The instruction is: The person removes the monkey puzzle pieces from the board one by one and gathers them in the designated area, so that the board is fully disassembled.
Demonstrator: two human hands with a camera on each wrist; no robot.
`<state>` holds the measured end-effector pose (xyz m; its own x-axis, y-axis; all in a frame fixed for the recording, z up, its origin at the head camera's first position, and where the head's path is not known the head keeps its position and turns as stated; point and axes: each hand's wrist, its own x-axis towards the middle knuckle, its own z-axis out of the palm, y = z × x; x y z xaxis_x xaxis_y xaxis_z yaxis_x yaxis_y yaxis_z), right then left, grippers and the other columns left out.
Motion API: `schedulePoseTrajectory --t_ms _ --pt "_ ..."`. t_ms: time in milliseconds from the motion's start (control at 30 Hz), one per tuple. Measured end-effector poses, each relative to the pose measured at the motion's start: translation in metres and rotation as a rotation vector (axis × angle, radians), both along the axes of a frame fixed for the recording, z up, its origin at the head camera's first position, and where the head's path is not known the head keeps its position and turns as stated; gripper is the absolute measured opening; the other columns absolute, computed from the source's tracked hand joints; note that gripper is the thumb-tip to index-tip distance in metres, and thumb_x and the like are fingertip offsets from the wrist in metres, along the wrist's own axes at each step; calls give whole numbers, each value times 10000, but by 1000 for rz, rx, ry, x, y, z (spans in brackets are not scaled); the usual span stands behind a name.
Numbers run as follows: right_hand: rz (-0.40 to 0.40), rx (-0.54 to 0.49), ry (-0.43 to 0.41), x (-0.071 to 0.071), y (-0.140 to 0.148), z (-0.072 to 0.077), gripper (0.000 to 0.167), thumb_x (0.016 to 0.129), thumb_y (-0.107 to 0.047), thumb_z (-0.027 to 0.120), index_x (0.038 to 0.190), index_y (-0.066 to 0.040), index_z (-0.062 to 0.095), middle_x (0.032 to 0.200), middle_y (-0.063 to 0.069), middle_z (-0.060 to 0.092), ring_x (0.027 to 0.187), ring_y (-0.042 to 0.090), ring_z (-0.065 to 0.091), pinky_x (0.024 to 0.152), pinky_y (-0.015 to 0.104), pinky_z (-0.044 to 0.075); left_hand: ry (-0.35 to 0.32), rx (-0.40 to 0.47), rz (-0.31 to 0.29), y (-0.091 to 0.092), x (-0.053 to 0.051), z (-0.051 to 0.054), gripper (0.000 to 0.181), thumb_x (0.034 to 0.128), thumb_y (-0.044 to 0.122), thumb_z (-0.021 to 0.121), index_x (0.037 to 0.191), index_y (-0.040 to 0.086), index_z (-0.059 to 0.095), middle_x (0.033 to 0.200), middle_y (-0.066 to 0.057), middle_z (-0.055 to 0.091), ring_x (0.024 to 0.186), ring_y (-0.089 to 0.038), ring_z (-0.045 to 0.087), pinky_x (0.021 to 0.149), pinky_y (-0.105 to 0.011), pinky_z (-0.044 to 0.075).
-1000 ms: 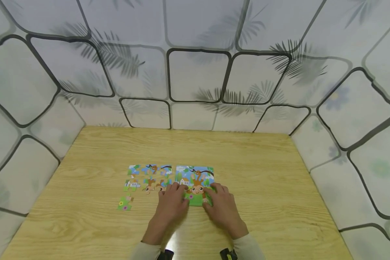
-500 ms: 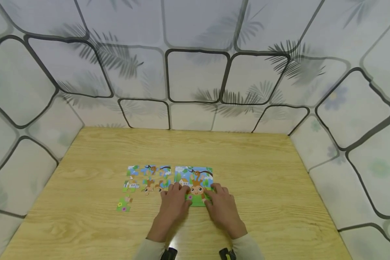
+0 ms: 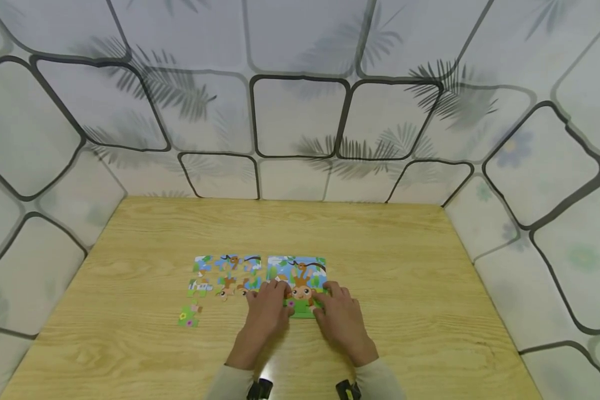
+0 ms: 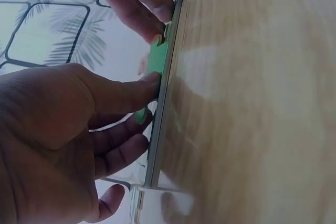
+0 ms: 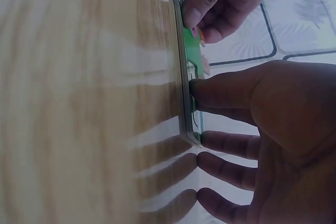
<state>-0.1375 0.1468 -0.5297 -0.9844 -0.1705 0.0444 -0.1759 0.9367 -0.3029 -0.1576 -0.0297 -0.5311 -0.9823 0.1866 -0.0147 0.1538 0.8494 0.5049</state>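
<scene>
Both bare hands work over the lower part of a square picture-puzzle board [image 3: 297, 268] showing a monkey, a house and a branch, lying on the table. At its lower left, my left hand [image 3: 268, 311] pinches a green puzzle piece [image 4: 157, 56] between thumb and index finger; the piece stands slightly tilted off the board. My right hand [image 3: 342, 314], at the lower right, has thumb and index finger curled in a pinch on a piece there, mostly hidden by the fingers. Its other fingers [image 5: 228, 169] extend past the board's edge to the tabletop.
Left of the board lie several loose puzzle pieces [image 3: 200, 286] in rough rows, with a green flowered piece [image 3: 188, 316] nearest the front. The wooden table [image 3: 405, 266] is bounded by a patterned wall covering [image 3: 300, 116] behind and at the sides.
Hardly anything moves. My left hand shifts very slightly relative to the board, and the whole head view drifts a little; the loose pieces keep their places on the table.
</scene>
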Motion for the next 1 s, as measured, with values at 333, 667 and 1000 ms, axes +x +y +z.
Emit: schedulePoseTrajectory --t_ms 333,667,1000 --pt "10 -19 -16 1 -3 -1 325 879 -312 675 1195 -236 686 1310 63 559 1158 317 547 831 528 475 -99 213 24 -20 8 -3 121 943 249 604 1031 223 524 977 23 625 915 -153 506 876 -467 275" --pt "5 -18 -19 0 0 0 331 872 -309 682 1193 -228 686 1297 67 560 1159 318 543 829 530 476 -93 254 101 -56 13 -1 171 915 191 637 1068 181 562 1052 -39 649 1025 -252 537 882 -563 283" --pt "-9 -44 -32 -1 2 0 336 871 -313 681 1197 -230 682 1305 55 545 1169 307 527 831 522 454 -100 186 157 -81 16 0 186 879 243 682 1046 195 617 1064 -38 694 1081 -293 528 902 -624 286"
